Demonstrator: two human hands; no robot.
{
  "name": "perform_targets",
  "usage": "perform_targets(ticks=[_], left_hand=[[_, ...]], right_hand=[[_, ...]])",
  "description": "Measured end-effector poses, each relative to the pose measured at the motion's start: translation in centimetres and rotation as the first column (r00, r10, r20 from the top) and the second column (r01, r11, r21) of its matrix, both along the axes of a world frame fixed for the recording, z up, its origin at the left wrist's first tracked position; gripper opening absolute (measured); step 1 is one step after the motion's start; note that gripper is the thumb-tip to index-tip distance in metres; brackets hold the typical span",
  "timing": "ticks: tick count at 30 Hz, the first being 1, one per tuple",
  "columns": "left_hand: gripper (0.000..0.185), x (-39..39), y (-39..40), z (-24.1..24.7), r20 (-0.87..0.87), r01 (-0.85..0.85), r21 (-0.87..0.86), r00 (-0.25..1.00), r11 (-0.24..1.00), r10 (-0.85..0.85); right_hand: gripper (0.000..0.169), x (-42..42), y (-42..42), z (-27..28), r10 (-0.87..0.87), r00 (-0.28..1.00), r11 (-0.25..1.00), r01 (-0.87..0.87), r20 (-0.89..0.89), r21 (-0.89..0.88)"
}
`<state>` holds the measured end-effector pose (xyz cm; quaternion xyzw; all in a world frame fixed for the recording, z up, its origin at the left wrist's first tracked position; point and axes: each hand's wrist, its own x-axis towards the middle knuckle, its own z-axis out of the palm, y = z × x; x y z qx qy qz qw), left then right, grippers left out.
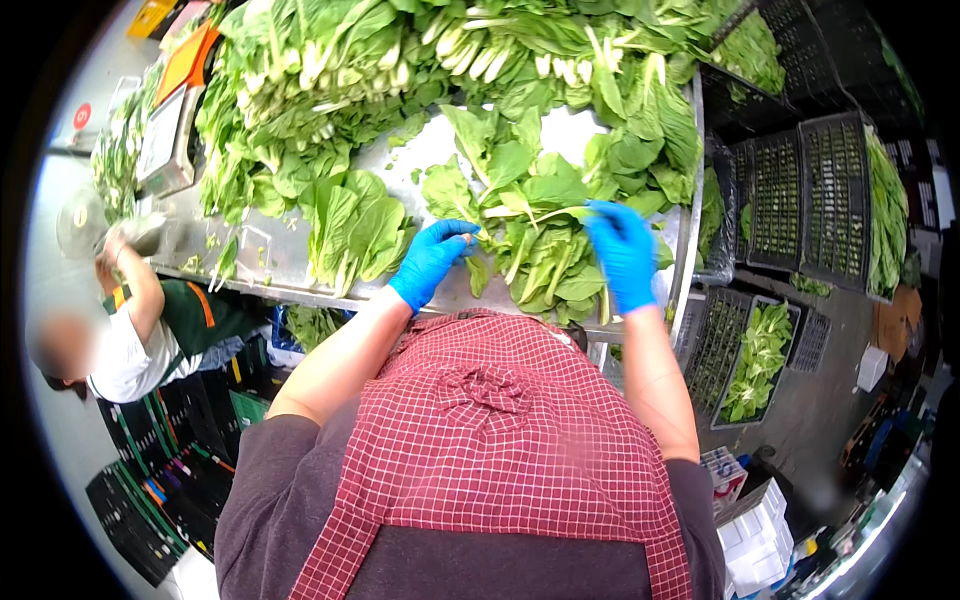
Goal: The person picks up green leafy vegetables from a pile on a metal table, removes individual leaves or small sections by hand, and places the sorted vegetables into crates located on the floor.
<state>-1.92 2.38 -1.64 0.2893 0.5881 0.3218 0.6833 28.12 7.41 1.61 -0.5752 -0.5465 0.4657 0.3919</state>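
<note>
My left hand, in a blue glove, is at the near left side of a loose pile of leafy greens on the metal table. Its thumb and fingers are close together near a stem; whether they pinch it is not clear. My right hand, also gloved in blue and somewhat blurred, touches the end of a pale leaf stalk at the pile's right side; its grip cannot be made out. Left of my left hand lies a separate bunch of greens. A long heap of greens with white stalks covers the far side.
A weighing scale with an orange part stands at the table's left. Beyond the right table edge are stacked black crates and a crate of greens. At the left a person in a green apron handles a clear bag.
</note>
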Motion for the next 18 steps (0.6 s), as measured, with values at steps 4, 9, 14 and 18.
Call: perform_targets(ticks=[4, 9, 14, 18], left_hand=[[0.024, -1.5, 0.3, -1.0, -0.08, -0.117, 0.12, 0.989, 0.986, 0.127], [0.023, -2.3, 0.7, -0.6, -0.146, -0.12, 0.091, 0.98, 0.989, 0.132], [0.024, 0.1, 3.1, -1.0, -0.372, 0.045, 0.294, 0.925, 0.955, 0.071], [0.03, 1.1, 7.6, -3.7, -0.334, -0.139, 0.335, 0.907, 0.932, 0.255]], right_hand=[[0.027, -11.4, 2.6, -1.2, 0.375, 0.832, 0.907, -0.421, 0.408, 0.024], [0.037, -14.7, 5.0, -4.4, 0.343, 0.664, 0.878, -0.477, 0.665, 0.024], [0.057, -13.4, 6.1, -3.7, 0.355, 0.669, 0.914, -0.395, 0.653, -0.092], [0.065, -13.3, 5.9, -3.2, 0.332, 0.666, 0.942, -0.27, 0.668, -0.199]])
